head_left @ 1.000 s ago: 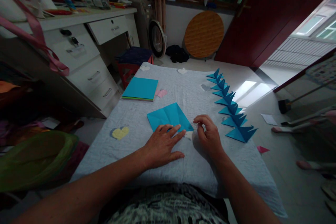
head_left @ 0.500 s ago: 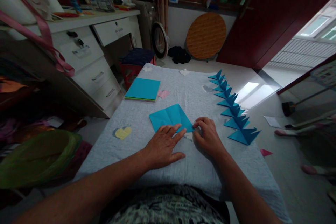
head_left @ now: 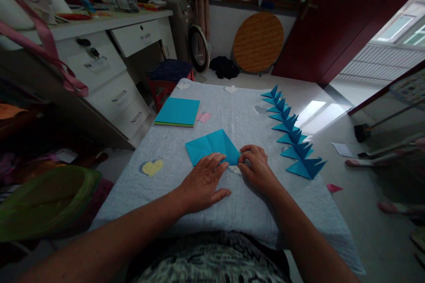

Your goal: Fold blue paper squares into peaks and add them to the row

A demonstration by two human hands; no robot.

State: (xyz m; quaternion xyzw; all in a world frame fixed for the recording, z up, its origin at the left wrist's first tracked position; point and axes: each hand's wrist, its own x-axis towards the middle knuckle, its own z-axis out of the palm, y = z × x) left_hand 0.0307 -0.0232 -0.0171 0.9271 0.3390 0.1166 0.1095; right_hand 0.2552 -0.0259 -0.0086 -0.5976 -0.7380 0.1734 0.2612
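A blue sheet of paper with fold creases lies in the middle of the table, which is covered by a pale quilted cloth. My left hand lies flat on the sheet's near edge, fingers stretched out. My right hand has its fingers curled and pinches the sheet's right corner. To the right, several folded blue paper pieces lie in an overlapping row running away from me.
A stack of blue paper squares lies at the table's far left. A white desk with drawers stands to the left, a green bag below it. A round wooden board leans on the far wall.
My right hand has moved left from beside the sheet and closed on its right corner. My left hand has stayed flat on the near edge.
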